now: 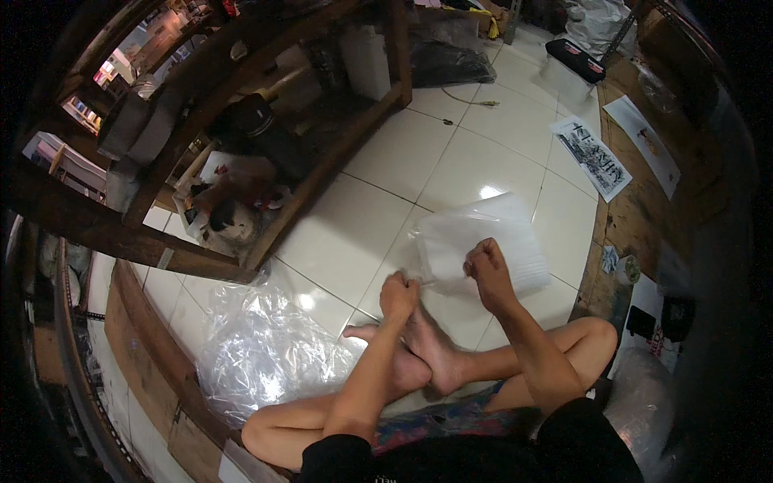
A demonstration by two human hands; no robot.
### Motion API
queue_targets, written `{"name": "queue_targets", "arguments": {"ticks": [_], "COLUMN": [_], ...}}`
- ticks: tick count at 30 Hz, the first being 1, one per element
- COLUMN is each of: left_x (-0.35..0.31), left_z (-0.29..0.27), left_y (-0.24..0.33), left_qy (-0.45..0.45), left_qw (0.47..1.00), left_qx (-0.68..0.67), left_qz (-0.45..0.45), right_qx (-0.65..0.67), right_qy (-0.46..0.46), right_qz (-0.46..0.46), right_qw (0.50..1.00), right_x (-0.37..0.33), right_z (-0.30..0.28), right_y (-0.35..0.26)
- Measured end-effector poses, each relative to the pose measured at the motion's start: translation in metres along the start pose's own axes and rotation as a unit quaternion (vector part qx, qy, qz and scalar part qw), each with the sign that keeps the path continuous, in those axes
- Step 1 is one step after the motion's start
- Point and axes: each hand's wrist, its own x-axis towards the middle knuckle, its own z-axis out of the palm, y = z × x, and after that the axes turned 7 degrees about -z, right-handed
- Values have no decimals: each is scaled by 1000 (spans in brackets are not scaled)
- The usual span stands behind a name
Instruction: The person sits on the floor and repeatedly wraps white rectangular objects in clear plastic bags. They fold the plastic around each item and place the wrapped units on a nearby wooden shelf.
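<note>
A stack of white foam sheets point(483, 241) lies on the tiled floor in front of my crossed legs, with a sheen like clear plastic along its left side. My left hand point(399, 296) hovers over my feet at the stack's near left corner, its fingers closed in a pinch. Above the right part of the stack, my right hand point(489, 272) is closed too, fingers curled. Whatever either hand grips is too thin or too hidden to name. A crumpled heap of clear plastic bags point(266, 354) lies left of my feet.
A dark wooden shelf point(322, 185) holding clutter stands at the left. Along the right runs a wooden board point(644, 105) with printed paper sheets point(594, 157) and a tape roll point(628, 270). A black case on a white box point(575, 64) stands far right.
</note>
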Motion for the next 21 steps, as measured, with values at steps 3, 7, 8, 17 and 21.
{"name": "queue_targets", "arguments": {"ticks": [3,7,8,17,21], "left_x": [-10,-13,-10,1,21], "left_z": [-14,15,27,44,44], "left_y": [22,24,17,19,-3], "left_qy": [-15,-61,-15,81,17], "left_qw": [992,982,986,981,952], "left_qx": [-69,-96,-84,-169,-257], "left_qz": [106,149,143,-49,-163], "right_qx": [-354,-485,-494,-288,-289], "right_qy": [-126,-217,-181,-128,-274], "right_qz": [61,10,-50,-95,-37], "right_qw": [925,847,849,944,917], "right_x": [-9,-6,-4,-19,-10], "right_z": [16,23,25,35,20], "right_y": [-22,-26,-23,-44,-55]}}
